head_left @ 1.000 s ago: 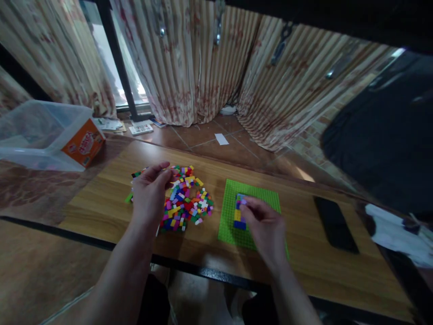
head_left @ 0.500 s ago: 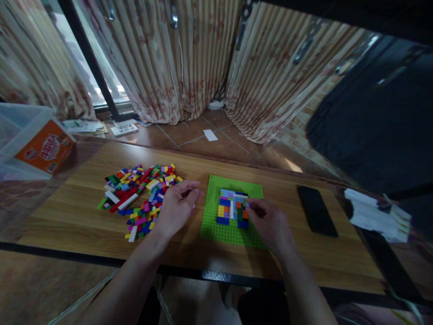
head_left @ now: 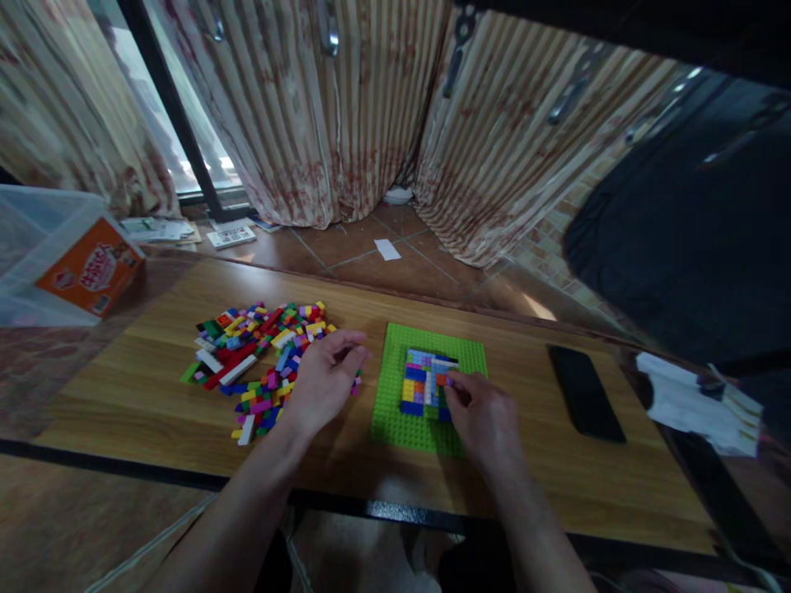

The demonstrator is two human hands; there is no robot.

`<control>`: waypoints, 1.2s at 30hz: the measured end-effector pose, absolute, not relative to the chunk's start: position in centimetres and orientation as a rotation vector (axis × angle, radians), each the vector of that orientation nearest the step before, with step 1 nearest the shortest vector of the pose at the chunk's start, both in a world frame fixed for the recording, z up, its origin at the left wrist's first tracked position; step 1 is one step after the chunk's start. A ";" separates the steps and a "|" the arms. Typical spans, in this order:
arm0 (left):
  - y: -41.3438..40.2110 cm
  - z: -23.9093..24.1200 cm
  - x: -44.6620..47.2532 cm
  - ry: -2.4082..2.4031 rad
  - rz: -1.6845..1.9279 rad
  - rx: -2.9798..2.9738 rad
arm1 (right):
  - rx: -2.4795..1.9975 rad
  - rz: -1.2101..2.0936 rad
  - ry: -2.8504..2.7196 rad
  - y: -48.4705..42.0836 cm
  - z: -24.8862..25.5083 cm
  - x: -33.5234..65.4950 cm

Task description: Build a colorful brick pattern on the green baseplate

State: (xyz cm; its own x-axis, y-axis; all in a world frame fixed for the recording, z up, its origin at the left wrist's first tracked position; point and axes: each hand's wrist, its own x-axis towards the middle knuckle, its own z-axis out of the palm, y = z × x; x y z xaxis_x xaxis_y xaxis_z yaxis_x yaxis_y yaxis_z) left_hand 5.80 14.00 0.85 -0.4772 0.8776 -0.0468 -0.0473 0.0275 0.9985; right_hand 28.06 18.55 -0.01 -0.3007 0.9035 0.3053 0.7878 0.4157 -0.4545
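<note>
My right hand is over the right side of a flat build of small coloured toy bricks. Its thumb and forefinger pinch a small purple brick, mostly covered by the fingertips. The build, in blue, white, yellow and orange pieces, sits on a green studded baseplate; my right hand hides part of both. To the left, my left hand hovers at the edge of a pile of loose bricks. Its fingers are loosely curled, thumb and forefinger apart, and no brick shows between them.
A black phone lies on the wooden table right of the baseplate. A clear plastic box with an orange label stands at the far left. White papers are beyond the right end, and striped curtains hang behind.
My right hand has shifted slightly left over the build, covering more of its right side. The left hand stays in almost the same place. The whole view has moved slightly.
</note>
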 end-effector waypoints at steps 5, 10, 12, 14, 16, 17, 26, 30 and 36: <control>13.9 0.8 5.8 1.551 1.531 0.885 | -1.498 0.245 -2.173 18.4 -0.3 27.2; 13.8 1.1 5.8 1.546 1.530 0.879 | -1.493 0.391 -2.070 18.8 -0.4 27.3; 13.8 1.1 5.8 1.572 1.505 0.918 | -1.505 0.488 -2.007 18.8 -0.3 27.6; 13.7 1.0 5.9 1.592 1.488 0.979 | -1.531 0.597 -1.924 18.9 -0.1 28.0; 13.7 1.0 6.3 1.581 1.465 1.063 | -1.570 0.673 -1.821 19.1 0.1 28.4; 13.7 1.0 6.5 1.563 1.449 1.102 | -1.591 0.689 -1.772 19.2 0.2 28.6; 13.0 0.9 10.1 1.553 1.293 1.212 | -1.699 0.596 -1.738 20.2 -0.9 27.7; 12.8 0.6 10.7 1.615 1.266 1.284 | -1.741 0.489 -1.768 20.1 -1.5 27.3; 12.8 0.7 10.9 1.657 1.215 1.288 | -1.781 0.406 -1.834 19.7 -1.6 26.8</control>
